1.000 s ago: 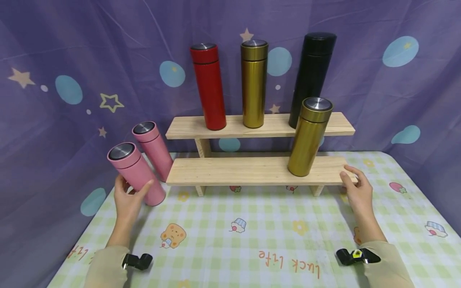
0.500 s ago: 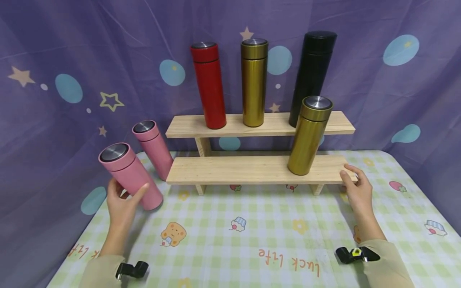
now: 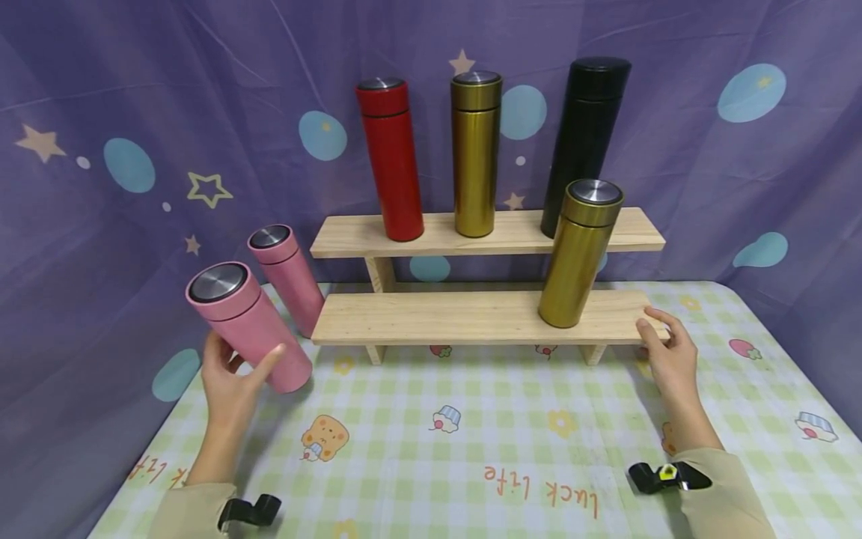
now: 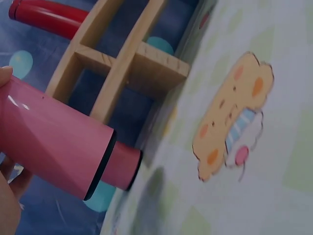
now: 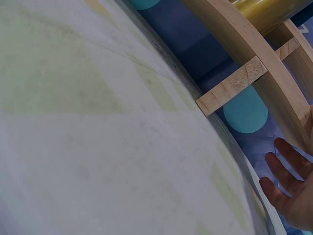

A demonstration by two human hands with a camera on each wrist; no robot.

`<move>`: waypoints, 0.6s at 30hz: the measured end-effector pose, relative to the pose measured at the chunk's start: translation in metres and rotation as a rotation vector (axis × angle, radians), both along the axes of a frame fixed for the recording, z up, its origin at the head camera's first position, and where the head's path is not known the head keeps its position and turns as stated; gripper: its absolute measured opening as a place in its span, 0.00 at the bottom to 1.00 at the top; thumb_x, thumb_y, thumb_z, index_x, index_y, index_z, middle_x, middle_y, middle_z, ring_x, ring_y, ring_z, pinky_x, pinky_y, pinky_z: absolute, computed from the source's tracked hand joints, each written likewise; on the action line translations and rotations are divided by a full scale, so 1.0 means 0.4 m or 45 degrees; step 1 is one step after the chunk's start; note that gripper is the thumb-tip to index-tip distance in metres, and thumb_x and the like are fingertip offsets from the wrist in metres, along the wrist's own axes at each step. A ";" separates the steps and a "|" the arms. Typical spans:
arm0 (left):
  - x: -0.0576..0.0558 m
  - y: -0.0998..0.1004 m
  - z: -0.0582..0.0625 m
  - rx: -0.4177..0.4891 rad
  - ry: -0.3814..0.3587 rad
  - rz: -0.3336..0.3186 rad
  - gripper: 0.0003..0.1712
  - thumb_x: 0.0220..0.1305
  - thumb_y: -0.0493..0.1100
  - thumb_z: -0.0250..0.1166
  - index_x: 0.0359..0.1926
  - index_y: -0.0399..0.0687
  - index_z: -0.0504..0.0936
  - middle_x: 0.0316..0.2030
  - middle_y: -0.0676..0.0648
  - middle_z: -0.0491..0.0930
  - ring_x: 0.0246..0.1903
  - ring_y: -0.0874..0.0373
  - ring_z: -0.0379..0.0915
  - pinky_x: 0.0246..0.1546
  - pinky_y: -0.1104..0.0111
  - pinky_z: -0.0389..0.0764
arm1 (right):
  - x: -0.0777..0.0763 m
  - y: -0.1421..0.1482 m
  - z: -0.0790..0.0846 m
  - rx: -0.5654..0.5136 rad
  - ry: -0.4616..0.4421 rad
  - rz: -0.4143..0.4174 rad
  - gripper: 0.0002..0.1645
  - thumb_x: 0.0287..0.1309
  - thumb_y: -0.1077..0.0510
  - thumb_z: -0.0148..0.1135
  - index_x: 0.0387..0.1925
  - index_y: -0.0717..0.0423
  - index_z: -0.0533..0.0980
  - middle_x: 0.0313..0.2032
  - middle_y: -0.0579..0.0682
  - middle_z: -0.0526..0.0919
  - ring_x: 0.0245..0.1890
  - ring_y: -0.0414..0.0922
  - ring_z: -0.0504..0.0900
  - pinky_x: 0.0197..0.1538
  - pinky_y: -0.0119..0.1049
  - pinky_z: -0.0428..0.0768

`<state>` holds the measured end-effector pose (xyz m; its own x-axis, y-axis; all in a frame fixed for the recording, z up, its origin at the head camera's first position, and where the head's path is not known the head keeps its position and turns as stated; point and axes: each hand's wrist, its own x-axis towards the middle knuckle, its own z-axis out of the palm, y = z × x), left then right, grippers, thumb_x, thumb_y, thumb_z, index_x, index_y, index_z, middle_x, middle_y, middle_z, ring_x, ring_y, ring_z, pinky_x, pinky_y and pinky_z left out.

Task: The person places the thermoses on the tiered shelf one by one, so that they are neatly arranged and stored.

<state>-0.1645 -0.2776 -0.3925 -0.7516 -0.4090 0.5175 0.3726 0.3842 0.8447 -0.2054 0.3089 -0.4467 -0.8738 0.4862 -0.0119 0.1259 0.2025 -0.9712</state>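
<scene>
My left hand (image 3: 229, 382) holds a pink thermos flask (image 3: 252, 329) with a steel-topped lid, tilted in the head view. In the left wrist view, the flask's dark base (image 4: 101, 164) is raised off the tablecloth. Behind it, another pink thermos (image 3: 288, 281) stands beside the left end of the two-tier wooden shelf (image 3: 431, 318). My right hand (image 3: 670, 359) rests its thumb and index finger on the right end of the lower tier. Its other fingers (image 5: 288, 169) extend loosely below that end in the right wrist view.
Red (image 3: 393, 165), gold (image 3: 474, 161) and black (image 3: 586, 142) thermoses stand on the upper tier. Another gold thermos (image 3: 579, 258) stands toward the right of the lower tier. A checked tablecloth (image 3: 498, 442) covers the table, with a purple curtain (image 3: 222, 90) behind.
My left hand and its pink thermos shift left and slightly toward me, then the thermos moves slightly back right. My right hand stays at the shelf's end.
</scene>
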 end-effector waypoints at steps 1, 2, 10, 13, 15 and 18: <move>0.001 0.005 0.004 -0.003 0.012 -0.009 0.43 0.48 0.25 0.73 0.66 0.45 0.69 0.51 0.58 0.74 0.50 0.63 0.71 0.49 0.77 0.71 | 0.000 0.000 0.000 0.004 -0.003 -0.004 0.29 0.67 0.40 0.58 0.67 0.39 0.71 0.66 0.54 0.65 0.34 0.34 0.75 0.34 0.23 0.75; 0.002 0.011 0.008 -0.005 0.024 -0.023 0.43 0.48 0.24 0.73 0.66 0.45 0.69 0.51 0.58 0.75 0.50 0.62 0.71 0.49 0.77 0.71 | 0.000 0.000 0.000 0.002 0.001 -0.004 0.29 0.67 0.40 0.58 0.67 0.39 0.71 0.66 0.55 0.65 0.33 0.34 0.75 0.34 0.23 0.75; 0.016 0.054 0.045 -0.045 0.070 -0.117 0.43 0.48 0.22 0.71 0.66 0.45 0.70 0.52 0.56 0.75 0.50 0.60 0.72 0.49 0.77 0.71 | 0.000 -0.004 0.003 -0.046 0.025 -0.021 0.28 0.67 0.42 0.59 0.66 0.40 0.73 0.72 0.57 0.60 0.32 0.30 0.73 0.35 0.21 0.76; 0.018 0.066 0.056 -0.067 0.088 -0.142 0.43 0.47 0.22 0.72 0.65 0.44 0.70 0.51 0.57 0.75 0.50 0.60 0.72 0.49 0.76 0.72 | 0.000 -0.003 0.002 -0.031 0.024 -0.015 0.28 0.67 0.41 0.59 0.66 0.39 0.72 0.72 0.57 0.60 0.32 0.31 0.74 0.34 0.21 0.75; 0.016 0.073 0.061 -0.067 0.115 -0.166 0.42 0.45 0.22 0.71 0.64 0.42 0.71 0.50 0.56 0.76 0.48 0.60 0.73 0.47 0.76 0.72 | 0.002 -0.002 0.002 -0.023 0.027 -0.006 0.28 0.67 0.41 0.59 0.66 0.40 0.72 0.72 0.57 0.58 0.32 0.31 0.73 0.34 0.21 0.75; 0.011 0.082 0.068 -0.060 0.154 -0.205 0.42 0.44 0.22 0.71 0.63 0.40 0.72 0.48 0.56 0.76 0.46 0.61 0.74 0.44 0.75 0.73 | 0.003 -0.001 0.001 -0.012 0.029 0.014 0.29 0.67 0.40 0.58 0.67 0.40 0.71 0.74 0.58 0.54 0.33 0.32 0.73 0.34 0.22 0.75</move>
<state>-0.1600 -0.2447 -0.3654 -0.7366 -0.2619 0.6236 0.5299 0.3493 0.7727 -0.2040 0.3084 -0.4463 -0.8790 0.4768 0.0035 0.1015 0.1943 -0.9757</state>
